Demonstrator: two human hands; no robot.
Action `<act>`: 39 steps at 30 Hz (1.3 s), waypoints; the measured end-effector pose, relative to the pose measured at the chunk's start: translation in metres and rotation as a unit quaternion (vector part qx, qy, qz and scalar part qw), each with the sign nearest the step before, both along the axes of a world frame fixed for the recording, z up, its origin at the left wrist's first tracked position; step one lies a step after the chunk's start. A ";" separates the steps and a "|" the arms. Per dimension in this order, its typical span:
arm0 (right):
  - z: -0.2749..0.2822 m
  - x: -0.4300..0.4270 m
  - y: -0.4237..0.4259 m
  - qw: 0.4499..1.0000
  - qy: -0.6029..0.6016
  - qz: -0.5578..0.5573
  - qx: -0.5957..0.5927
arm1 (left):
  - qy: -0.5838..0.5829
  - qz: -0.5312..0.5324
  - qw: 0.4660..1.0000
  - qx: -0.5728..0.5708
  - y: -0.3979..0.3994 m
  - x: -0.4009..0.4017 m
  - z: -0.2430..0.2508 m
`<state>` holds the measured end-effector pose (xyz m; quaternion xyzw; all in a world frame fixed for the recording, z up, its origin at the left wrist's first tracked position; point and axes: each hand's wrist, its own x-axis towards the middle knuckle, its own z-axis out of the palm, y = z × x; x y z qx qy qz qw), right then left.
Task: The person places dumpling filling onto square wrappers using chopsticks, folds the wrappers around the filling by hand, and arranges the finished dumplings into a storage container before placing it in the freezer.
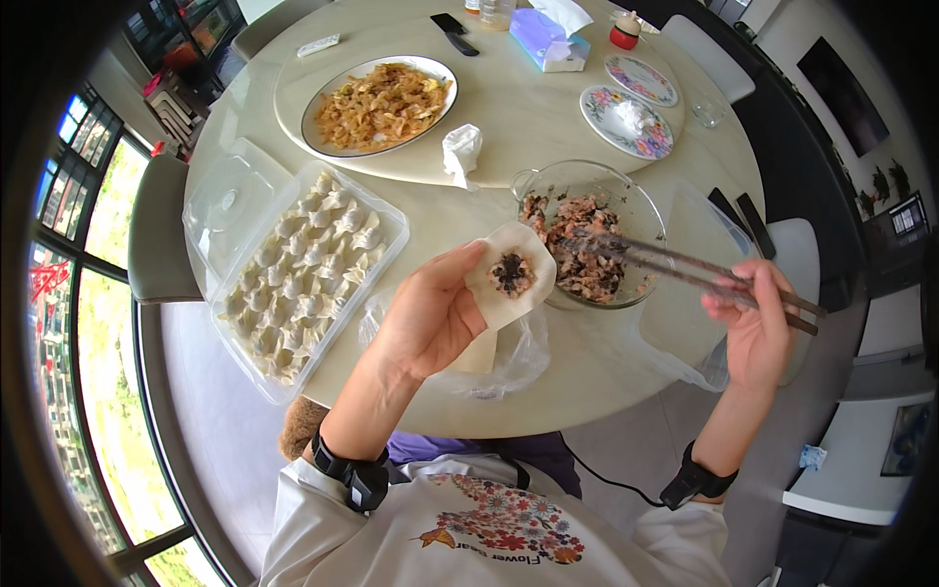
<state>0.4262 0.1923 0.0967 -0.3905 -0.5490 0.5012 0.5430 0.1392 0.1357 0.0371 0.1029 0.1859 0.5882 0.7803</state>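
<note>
On the fingers of my left hand [440,315] lies a pale dough wrapper [539,268], its edge pinched under the thumb. A small dab of minced filling [511,274], pink with dark bits, sits in its middle. My right hand [759,323] grips a pair of dark chopsticks [682,265], whose blurred tips reach over the filling in a glass bowl [645,187]. More minced filling [583,220] lies in that bowl. Beneath my left hand is a clear plastic bag [524,359] with a stack of wrappers [478,354], partly hidden.
At left, a plastic box [400,227] holds rows of folded wontons [308,257], beside a clear lid [235,194]. Farther back are a plate of cooked food [381,106], crumpled tissue [462,150], a cleaver [455,33] and a tissue box [546,44]. Another clear container [689,323] stands at right.
</note>
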 end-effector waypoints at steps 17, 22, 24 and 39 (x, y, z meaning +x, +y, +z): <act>-0.052 0.002 -0.032 0.914 -0.396 0.081 0.033 | 0.031 -0.093 0.995 -0.033 -0.037 -0.017 0.015; -0.056 -0.071 -0.054 0.814 -0.309 0.097 0.482 | 0.039 -0.152 0.988 -0.011 -0.046 -0.012 0.015; -0.058 -0.076 -0.055 0.811 -0.296 0.095 0.495 | 0.071 -0.134 0.987 -0.042 -0.053 -0.008 0.018; -0.063 -0.127 -0.057 0.838 -0.216 0.266 0.426 | 0.279 -0.193 0.936 0.090 -0.076 -0.041 0.000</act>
